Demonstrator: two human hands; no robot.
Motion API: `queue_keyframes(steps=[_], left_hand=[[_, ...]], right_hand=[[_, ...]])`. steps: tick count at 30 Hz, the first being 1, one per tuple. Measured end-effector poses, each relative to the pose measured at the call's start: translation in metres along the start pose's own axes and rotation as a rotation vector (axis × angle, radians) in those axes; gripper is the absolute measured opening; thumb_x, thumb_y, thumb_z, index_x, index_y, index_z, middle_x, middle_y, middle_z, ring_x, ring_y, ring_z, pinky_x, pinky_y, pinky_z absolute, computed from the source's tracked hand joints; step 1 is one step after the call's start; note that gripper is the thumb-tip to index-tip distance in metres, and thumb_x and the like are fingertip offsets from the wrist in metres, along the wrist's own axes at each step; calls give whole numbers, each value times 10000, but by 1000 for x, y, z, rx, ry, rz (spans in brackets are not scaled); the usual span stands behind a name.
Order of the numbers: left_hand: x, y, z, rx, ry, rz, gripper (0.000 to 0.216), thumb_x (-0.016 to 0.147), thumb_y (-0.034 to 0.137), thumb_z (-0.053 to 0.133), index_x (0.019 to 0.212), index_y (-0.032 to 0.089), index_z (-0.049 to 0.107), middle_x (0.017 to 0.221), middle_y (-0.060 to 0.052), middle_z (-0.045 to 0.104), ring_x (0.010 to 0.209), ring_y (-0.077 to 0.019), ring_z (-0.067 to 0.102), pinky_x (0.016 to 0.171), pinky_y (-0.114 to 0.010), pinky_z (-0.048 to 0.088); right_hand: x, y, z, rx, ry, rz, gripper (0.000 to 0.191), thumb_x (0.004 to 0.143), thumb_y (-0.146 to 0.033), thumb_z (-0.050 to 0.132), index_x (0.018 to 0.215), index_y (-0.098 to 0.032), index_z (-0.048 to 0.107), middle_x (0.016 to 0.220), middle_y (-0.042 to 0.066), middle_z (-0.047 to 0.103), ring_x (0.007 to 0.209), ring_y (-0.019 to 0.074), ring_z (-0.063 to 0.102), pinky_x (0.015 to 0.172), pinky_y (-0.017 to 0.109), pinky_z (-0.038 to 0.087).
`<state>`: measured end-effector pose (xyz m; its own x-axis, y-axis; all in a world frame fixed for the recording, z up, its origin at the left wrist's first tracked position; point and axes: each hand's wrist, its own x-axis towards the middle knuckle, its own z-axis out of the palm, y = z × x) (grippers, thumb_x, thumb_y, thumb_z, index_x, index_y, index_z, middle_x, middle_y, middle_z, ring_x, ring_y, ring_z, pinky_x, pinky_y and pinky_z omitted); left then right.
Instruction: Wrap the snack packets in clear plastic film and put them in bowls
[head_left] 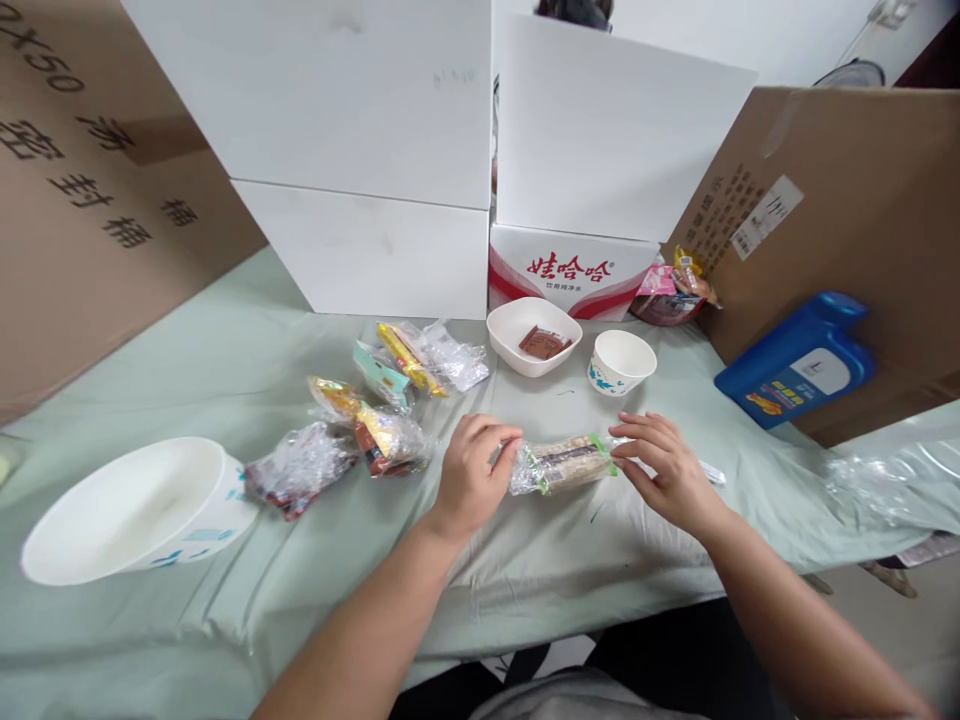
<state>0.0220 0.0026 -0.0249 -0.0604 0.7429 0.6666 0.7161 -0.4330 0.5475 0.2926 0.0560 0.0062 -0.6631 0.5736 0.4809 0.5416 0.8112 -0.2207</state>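
Observation:
My left hand (474, 472) and my right hand (663, 470) each pinch one end of a clear-wrapped snack bar (564, 463) lying on the pale green tablecloth (247, 360). The left fingers are closed on its left end, the right fingers on its green-edged right end. Just beyond the bar stand a white bowl (510, 335) holding a brown wrapped piece (544, 343) and a small paper cup (621, 361).
Several wrapped snacks (390, 415) lie left of my hands, and a large paper bowl (135, 510) lies tipped at the far left. White boxes (360, 150) and brown cartons (847, 230) wall the back. A blue bottle (799, 360) lies right, clear plastic (892, 480) beside it.

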Motion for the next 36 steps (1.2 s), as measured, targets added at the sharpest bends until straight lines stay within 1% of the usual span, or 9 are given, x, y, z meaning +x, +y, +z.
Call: queue_keyframes(steps=[8, 10, 13, 15, 19, 25, 31, 34, 36], left_hand=[[3, 6, -15, 108, 180, -41, 123, 949, 203, 469, 954, 192, 592, 846, -47, 645, 826, -194, 599, 769, -337, 499], [3, 17, -19, 90, 64, 71, 157, 945, 219, 478, 1048, 194, 594, 924, -68, 666, 902, -213, 605, 838, -371, 496], [-5, 44, -19, 64, -308, 312, 320, 915, 311, 552, 1211, 189, 566, 1063, -99, 677, 1023, -255, 595, 899, -413, 479], [-18, 62, -12, 152, -475, 404, 257, 894, 254, 571, 1136, 182, 612, 966, -83, 688, 955, -255, 608, 843, -405, 482], [-51, 83, 6, 331, -566, 482, 202, 795, 17, 541, 670, 170, 585, 617, -28, 562, 635, -195, 561, 618, -334, 440], [-67, 85, 13, 372, -789, 337, 114, 798, 60, 612, 731, 151, 618, 711, -74, 626, 718, -234, 617, 624, -336, 452], [-60, 75, 9, 266, -1067, 311, 101, 762, 65, 661, 753, 165, 649, 740, -59, 662, 737, -221, 651, 628, -311, 475], [-55, 73, 3, 221, -1069, 316, 73, 743, 151, 721, 737, 170, 651, 717, -46, 657, 718, -223, 647, 637, -318, 487], [-47, 73, -3, 138, -1012, 304, 197, 758, 325, 755, 711, 176, 634, 700, -31, 643, 706, -218, 635, 635, -317, 491]], right_hand=[[-34, -22, -6, 42, 5, -135, 244, 896, -114, 552, 1064, -257, 655, 999, 58, 718, 939, 216, 652, 819, 398, 548], [-43, -27, -3, 58, -32, -123, 250, 919, -127, 508, 1078, -251, 656, 978, 66, 715, 891, 204, 655, 794, 382, 550], [-48, -34, -4, 102, -159, -145, 243, 947, -148, 453, 1062, -222, 653, 930, 75, 706, 815, 183, 649, 743, 349, 542], [-48, -37, -7, 137, -295, -165, 207, 959, -186, 459, 1029, -211, 653, 883, 67, 694, 771, 170, 640, 711, 326, 532], [-42, -36, -11, 165, -272, -130, 197, 932, -313, 571, 1085, -204, 627, 951, 79, 685, 849, 186, 647, 746, 326, 536], [-5, -29, 13, 11, -223, -197, 259, 928, -290, 543, 1165, -207, 605, 1323, 144, 575, 1230, 288, 509, 961, 484, 454], [88, 23, 28, -34, -127, -35, 106, 884, -179, 542, 841, -195, 638, 1008, 102, 690, 957, 241, 616, 864, 398, 476], [114, 36, 21, -167, -103, 171, 70, 848, -157, 575, 840, -173, 642, 871, 94, 679, 817, 235, 621, 750, 365, 487], [113, 26, 14, -128, -51, 147, 97, 867, -164, 554, 902, -170, 645, 891, 89, 672, 817, 221, 620, 733, 342, 486]])
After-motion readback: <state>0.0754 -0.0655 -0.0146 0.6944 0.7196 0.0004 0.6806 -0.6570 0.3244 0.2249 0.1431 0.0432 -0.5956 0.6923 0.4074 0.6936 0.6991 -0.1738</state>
